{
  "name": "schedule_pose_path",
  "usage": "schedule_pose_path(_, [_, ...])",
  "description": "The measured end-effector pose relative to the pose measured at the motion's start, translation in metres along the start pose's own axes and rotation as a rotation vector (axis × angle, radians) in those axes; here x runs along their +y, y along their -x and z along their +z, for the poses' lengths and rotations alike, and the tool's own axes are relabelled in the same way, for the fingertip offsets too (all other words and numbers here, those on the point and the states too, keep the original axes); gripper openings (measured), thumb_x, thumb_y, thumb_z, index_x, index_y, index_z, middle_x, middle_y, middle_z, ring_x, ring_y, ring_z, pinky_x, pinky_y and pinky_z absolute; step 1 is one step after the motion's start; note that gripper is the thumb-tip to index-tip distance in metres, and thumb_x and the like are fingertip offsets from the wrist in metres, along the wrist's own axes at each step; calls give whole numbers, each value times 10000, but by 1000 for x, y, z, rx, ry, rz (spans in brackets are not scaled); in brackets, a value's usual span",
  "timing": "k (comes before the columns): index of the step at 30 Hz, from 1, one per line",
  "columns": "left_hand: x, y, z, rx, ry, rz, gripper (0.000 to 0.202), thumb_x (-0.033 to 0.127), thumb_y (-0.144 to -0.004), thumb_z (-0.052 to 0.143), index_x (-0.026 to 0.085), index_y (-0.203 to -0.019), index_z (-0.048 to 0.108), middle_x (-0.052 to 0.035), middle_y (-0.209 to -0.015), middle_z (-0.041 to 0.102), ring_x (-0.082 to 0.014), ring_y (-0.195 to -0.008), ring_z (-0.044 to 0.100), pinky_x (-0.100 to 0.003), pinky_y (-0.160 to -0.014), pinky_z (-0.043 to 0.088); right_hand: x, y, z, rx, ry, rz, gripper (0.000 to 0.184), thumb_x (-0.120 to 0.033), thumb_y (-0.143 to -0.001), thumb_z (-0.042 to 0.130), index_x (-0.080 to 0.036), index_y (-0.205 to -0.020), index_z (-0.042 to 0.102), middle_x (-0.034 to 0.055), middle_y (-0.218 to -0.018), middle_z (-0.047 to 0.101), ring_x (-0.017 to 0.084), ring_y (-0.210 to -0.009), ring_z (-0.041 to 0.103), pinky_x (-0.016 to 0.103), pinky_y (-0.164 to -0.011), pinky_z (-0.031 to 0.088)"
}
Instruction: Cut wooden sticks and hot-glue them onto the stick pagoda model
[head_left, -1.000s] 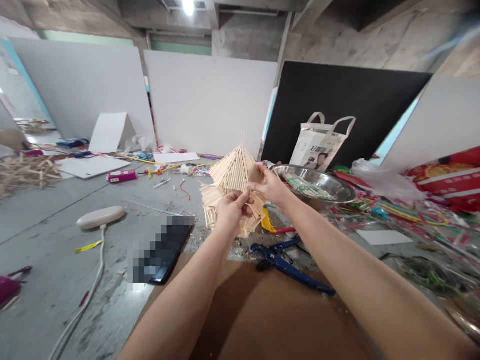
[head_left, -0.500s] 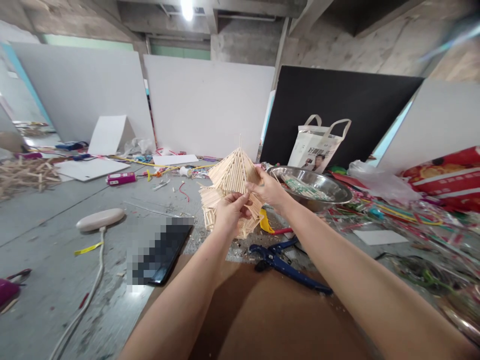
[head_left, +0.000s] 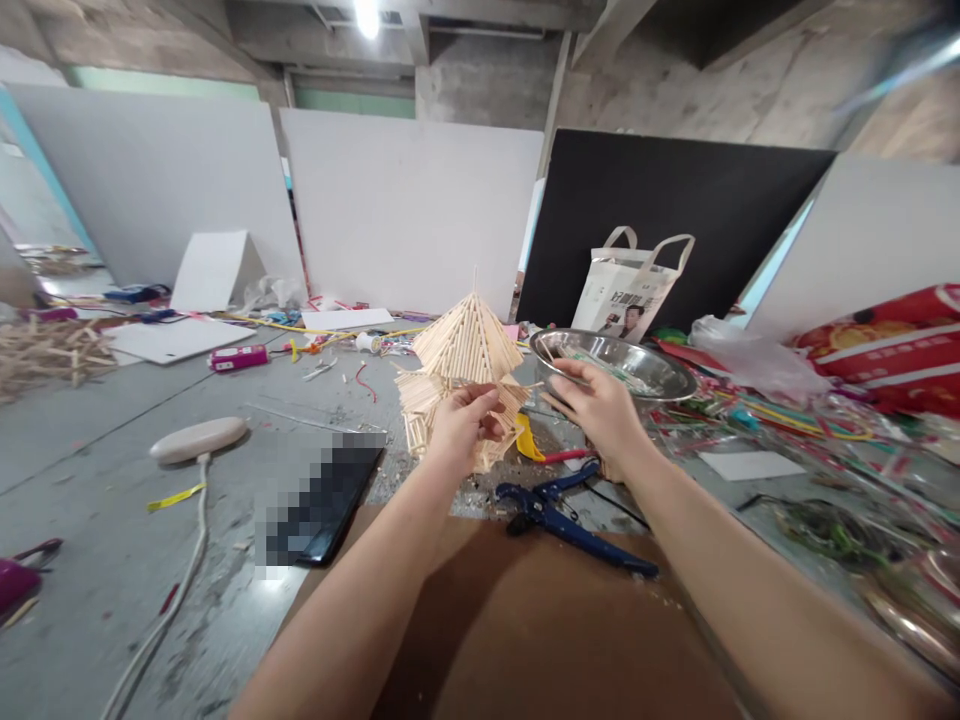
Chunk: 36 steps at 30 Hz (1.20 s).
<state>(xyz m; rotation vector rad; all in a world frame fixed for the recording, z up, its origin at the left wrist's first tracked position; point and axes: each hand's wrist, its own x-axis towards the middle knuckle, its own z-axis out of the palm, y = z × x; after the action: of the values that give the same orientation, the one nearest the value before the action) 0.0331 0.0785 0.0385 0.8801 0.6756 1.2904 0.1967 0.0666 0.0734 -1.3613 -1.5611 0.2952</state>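
A pagoda model [head_left: 469, 340] built of thin wooden sticks stands upright in front of me, with a pointed upper roof and a wider lower tier. My left hand [head_left: 461, 425] is closed at the front of its lower tier, thumb and forefinger pinched on it; the exact grip point is partly hidden. To the model's right, apart from it, my right hand [head_left: 600, 410] has its fingers spread, with nothing visible in them. It is in front of a metal bowl [head_left: 675, 380] holding green-and-white sticks. Blue-handled cutters [head_left: 574, 525] lie below it.
A dark phone [head_left: 337, 500] and a white power strip [head_left: 199, 440] with its cord lie at left. A yellow-and-red tool [head_left: 529, 440] is beside the model. Loose sticks and plastic scraps clutter the right. A tote bag [head_left: 619, 295] leans against a black panel [head_left: 675, 200].
My right hand has let go of the model's roof and moved right toward the bowl, its fingers opening. My left hand stays at the model. The view has shifted slightly.
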Motion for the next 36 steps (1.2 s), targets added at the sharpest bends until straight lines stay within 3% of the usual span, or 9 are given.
schedule_pose_path(5, [2, 2, -1, 14, 44, 6, 188, 232, -627, 624, 136, -755, 526, 34, -563, 537, -38, -349, 464, -173, -371, 370, 53, 30, -66, 32, 536, 221, 340, -474, -723, 430, -206, -821, 614, 67, -839, 647, 218, -790, 583, 318, -698, 415])
schedule_pose_path(7, [1, 2, 0, 13, 52, 6, 176, 221, -629, 621, 137, -750, 526, 37, -554, 532, -36, -342, 454, -173, -367, 368, 76, 42, -86, -131, 792, 461, 395, -519, -730, 369, -223, -818, 615, 87, -816, 645, 250, -780, 587, 333, -628, 411])
schedule_pose_path(10, [1, 1, -1, 22, 50, 10, 165, 215, -637, 611, 136, -755, 527, 33, -560, 533, -36, -340, 455, -171, -362, 365, 103, 55, -99, -172, 889, 605, 457, -571, -672, 401, -172, -680, 624, 163, -692, 627, 327, -666, 586, 396, -525, 391])
schedule_pose_path(14, [2, 2, -2, 52, 46, 5, 161, 214, -643, 601, 137, -764, 526, 32, -582, 534, -35, -340, 456, -175, -362, 370, 126, 59, -98, -150, 751, 683, 389, -570, -571, 519, -191, -483, 535, 107, -508, 556, 306, -586, 566, 376, -483, 371])
schedule_pose_path(19, [4, 4, -2, 79, 39, -3, 147, 215, -645, 596, 142, -753, 526, 32, -574, 538, -29, -332, 441, -170, -354, 347, 139, 56, -93, -120, 434, 748, 244, -313, -543, 595, -206, -396, 433, 10, -347, 412, 173, -389, 476, 273, -374, 307])
schedule_pose_path(24, [4, 3, -2, 85, 39, -5, 138, 212, -638, 597, 146, -735, 525, 29, -568, 544, -29, -331, 433, -170, -353, 342, 122, 60, -91, 5, 36, 740, 139, -319, -604, 551, -212, -596, 463, -41, -427, 429, 93, -344, 412, 221, -326, 333])
schedule_pose_path(30, [5, 4, -3, 86, 51, 6, 147, 218, -625, 603, 148, -713, 509, 28, -572, 548, -32, -337, 425, -174, -347, 337, 63, 46, -86, 112, -660, 559, 305, -519, -627, 562, -227, -712, 526, -54, -508, 437, 75, -406, 449, 206, -382, 413])
schedule_pose_path(33, [7, 5, -3, 82, 46, 15, 155, 229, -624, 607, 146, -708, 506, 27, -573, 545, -29, -337, 416, -175, -347, 335, 27, 42, -78, 134, -726, 428, 235, -389, -569, 659, -234, -689, 529, -36, -623, 545, 92, -465, 508, 214, -390, 422])
schedule_pose_path(36, [7, 5, -3, 77, 40, 18, 148, 235, -631, 601, 146, -700, 505, 27, -568, 537, -30, -342, 415, -179, -354, 343, -5, 42, -67, -44, -614, 302, 144, -301, -623, 621, -224, -729, 559, -24, -615, 571, 85, -425, 483, 214, -362, 385])
